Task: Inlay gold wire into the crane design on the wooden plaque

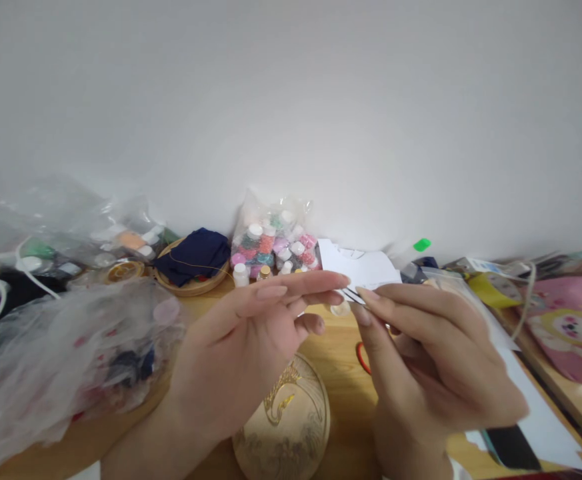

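Note:
Between the thumb and fingertips of my right hand (pixel 431 353) is a small thin piece with dark edges (pixel 355 295); its exact kind is too small to make out. My left hand (pixel 251 340) has its fingers stretched out to the right, their tips close to this piece. Whether they touch it I cannot tell. Below both hands, a round beige embroidery hoop (pixel 295 427) with gold stitching lies on the wooden table, partly covered by my left hand. Part of a red loop, perhaps a scissors handle (pixel 362 358), shows beside my right hand.
Bags of bead bottles (pixel 275 233) stand against the wall, with a wooden hoop holding navy cloth (pixel 198 257) to their left. Crumpled plastic bags (pixel 71 353) fill the left side. White paper (pixel 545 413), a dark phone-like object (pixel 511 447) and a pink pouch (pixel 571 327) lie right.

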A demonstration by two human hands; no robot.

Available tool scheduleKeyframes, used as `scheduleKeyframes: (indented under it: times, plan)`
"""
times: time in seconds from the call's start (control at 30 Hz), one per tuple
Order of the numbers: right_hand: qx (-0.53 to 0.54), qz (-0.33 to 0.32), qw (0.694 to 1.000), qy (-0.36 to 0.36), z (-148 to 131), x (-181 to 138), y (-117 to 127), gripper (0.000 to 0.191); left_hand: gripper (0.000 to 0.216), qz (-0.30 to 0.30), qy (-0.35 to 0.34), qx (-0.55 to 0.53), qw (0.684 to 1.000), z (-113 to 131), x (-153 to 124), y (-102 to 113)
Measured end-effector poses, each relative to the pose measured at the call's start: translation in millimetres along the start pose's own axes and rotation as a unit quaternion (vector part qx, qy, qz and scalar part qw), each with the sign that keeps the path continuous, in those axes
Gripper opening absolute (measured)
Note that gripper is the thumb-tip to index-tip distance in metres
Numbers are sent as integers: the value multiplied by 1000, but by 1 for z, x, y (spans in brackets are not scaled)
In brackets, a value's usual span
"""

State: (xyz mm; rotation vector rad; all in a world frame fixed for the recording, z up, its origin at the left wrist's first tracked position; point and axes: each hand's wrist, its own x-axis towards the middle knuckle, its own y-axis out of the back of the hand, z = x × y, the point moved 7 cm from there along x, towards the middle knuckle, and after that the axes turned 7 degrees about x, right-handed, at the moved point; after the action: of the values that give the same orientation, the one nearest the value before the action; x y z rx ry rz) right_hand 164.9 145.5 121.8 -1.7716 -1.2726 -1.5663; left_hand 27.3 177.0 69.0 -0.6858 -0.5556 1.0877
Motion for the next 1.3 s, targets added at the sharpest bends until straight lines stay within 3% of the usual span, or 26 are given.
scheduleKeyframes:
  times: [0.87, 1.3]
  plan:
    - [5, -11, 1000, -14, 1, 0, -2, 27, 30, -11, -9, -4, 1000, 0, -2, -2]
    - [-11, 13, 1000, 3, 0, 1, 1, 29, 29, 2, -8, 9, 1000, 0, -2, -3]
